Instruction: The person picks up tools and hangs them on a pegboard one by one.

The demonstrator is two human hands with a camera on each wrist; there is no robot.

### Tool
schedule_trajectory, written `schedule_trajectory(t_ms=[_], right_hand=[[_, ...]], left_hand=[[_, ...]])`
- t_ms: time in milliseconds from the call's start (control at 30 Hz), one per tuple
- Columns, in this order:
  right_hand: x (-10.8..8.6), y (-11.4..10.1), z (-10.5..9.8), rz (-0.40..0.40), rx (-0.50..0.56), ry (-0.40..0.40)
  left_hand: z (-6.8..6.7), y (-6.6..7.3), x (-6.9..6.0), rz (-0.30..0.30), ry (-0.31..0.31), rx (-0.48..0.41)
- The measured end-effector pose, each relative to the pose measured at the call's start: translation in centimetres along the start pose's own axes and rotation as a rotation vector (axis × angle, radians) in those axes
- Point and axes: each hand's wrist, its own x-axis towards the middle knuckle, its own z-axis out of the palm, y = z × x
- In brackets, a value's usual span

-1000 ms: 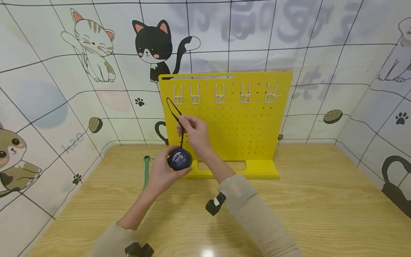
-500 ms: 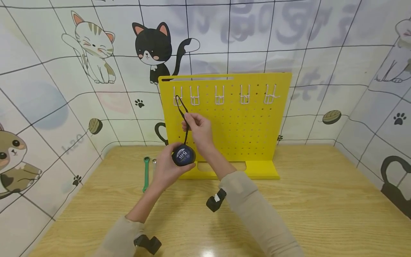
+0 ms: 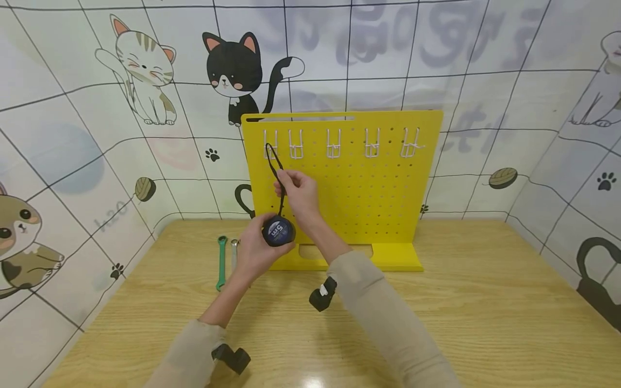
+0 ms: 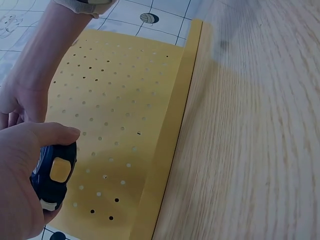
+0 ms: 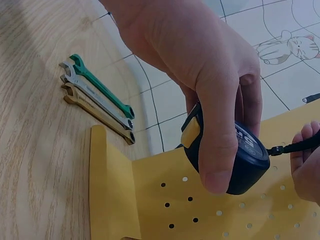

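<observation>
A dark round tape measure [image 3: 278, 231] marked 5m is gripped by my left hand [image 3: 254, 248], thumb on one side and fingers on the other. Above it my right hand [image 3: 302, 196] pinches the black strap [image 3: 283, 196], whose loop stands up in front of the leftmost white hook [image 3: 270, 152]; whether they touch I cannot tell. In the left wrist view the tape measure [image 4: 55, 172] shows a yellow button. The right wrist view has the left hand [image 5: 200, 75] around the tape measure [image 5: 242, 160], with part of the right hand [image 5: 306, 167] on the strap.
A yellow pegboard [image 3: 359, 188] with several white hooks stands at the back of the wooden table [image 3: 436, 323]. Left of it lie a green wrench [image 3: 221, 264], a silver wrench [image 3: 234, 253] and, in the right wrist view, a brass-coloured wrench [image 5: 100, 115].
Both hands have moved right with the tape measure and strap, bringing the loop from the board's left edge to in front of the leftmost hook. Over the last half second they moved little.
</observation>
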Motion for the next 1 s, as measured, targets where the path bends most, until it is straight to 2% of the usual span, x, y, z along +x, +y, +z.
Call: schedule_trajectory(t_ms=[233,467,733,833,1000], right_hand=[[0.6,0.3,0.1,0.014,-0.053,0.012],[0.8,1.0,0.1,0.042,-0.095,0.007],[1.1,1.5,0.1,0.032,-0.092,-0.017],[1.1,1.6,0.0,0.025,-0.125,-0.022],[1.3,1.9,-0.2,0.013,-0.249,-0.008]], left_hand=[[0.5,-0.7,0.6,0.010,0.007,-0.052],[0.9,-1.6,0.8,-0.006,0.008,-0.041],[1.3,-2.7,1.1,-0.033,0.000,-0.034],[1.4,-3.1,1.2,-0.036,-0.001,-0.029],[1.6,-3.6,1.5,-0.005,0.006,0.006]])
